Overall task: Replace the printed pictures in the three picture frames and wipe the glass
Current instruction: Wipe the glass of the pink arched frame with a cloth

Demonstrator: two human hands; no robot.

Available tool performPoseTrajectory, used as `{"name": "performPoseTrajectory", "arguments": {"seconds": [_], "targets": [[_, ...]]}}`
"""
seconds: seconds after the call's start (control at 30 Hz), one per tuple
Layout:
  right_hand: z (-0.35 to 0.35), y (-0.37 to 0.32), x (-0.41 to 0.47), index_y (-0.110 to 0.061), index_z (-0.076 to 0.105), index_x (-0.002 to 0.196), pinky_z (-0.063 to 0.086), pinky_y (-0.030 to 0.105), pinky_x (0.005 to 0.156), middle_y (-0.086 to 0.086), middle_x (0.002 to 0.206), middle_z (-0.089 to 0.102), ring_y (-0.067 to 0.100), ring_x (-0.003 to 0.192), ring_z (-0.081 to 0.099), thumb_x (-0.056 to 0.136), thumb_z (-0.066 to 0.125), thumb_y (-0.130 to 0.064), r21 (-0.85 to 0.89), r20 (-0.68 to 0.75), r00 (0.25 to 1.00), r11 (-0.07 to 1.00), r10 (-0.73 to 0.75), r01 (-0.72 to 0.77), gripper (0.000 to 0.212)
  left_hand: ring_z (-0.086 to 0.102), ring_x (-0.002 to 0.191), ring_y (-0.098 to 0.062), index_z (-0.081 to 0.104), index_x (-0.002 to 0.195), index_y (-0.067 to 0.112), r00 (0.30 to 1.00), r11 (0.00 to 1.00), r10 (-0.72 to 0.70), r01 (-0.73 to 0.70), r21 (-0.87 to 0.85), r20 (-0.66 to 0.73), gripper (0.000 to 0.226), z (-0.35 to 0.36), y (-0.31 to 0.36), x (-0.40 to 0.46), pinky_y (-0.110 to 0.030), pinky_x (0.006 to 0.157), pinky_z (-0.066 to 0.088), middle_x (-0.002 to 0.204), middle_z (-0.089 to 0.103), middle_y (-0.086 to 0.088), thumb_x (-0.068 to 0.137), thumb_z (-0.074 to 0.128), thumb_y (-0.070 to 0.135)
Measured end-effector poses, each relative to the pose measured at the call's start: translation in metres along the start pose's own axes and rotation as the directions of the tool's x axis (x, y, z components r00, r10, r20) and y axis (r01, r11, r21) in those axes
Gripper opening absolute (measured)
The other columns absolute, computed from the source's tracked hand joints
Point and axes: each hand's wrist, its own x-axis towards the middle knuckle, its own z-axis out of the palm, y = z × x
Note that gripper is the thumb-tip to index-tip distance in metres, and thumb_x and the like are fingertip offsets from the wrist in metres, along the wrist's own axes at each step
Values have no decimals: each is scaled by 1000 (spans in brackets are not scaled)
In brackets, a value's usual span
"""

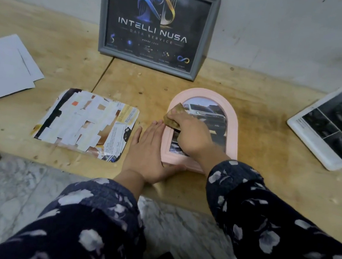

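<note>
A pink arched picture frame (234, 125) lies flat on the wooden board, with a car photo under its glass. My right hand (189, 135) holds a brown cloth (174, 116) pressed on the glass near the frame's left side. My left hand (147, 150) lies flat with straight fingers against the frame's left and lower edge. A grey frame (156, 23) with a dark logo print leans upright on the wall behind. A white frame (337, 128) with dark car pictures lies tilted at the right edge.
A patched, taped backing sheet (85, 122) lies left of my left hand. White papers (5, 68) rest at the far left. The wooden board (273, 148) ends near me over a marble floor (3, 189). A pale wall stands behind.
</note>
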Motion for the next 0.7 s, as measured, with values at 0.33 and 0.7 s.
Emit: {"name": "performPoseTrajectory", "arguments": {"seconds": [0.33, 0.7], "targets": [[10, 0, -45, -26, 43, 143, 32, 33, 110, -3, 149, 43, 19, 137, 38, 85, 49, -3, 39, 88, 993, 996, -77, 74, 62, 13, 147, -10, 19, 152, 14, 999, 1000, -1, 1, 3, -40, 121, 2, 1, -2, -38, 121, 2, 160, 15, 3, 59, 37, 89], [0, -6, -70, -26, 49, 138, 9, 27, 118, -8, 151, 38, 9, 141, 31, 89, 48, -5, 0, 180, 971, 987, -159, 161, 53, 9, 148, -8, 15, 153, 15, 1000, 998, 11, -11, 54, -9, 119, 5, 0, -1, -39, 120, -1, 161, 12, 4, 57, 29, 85]]}}
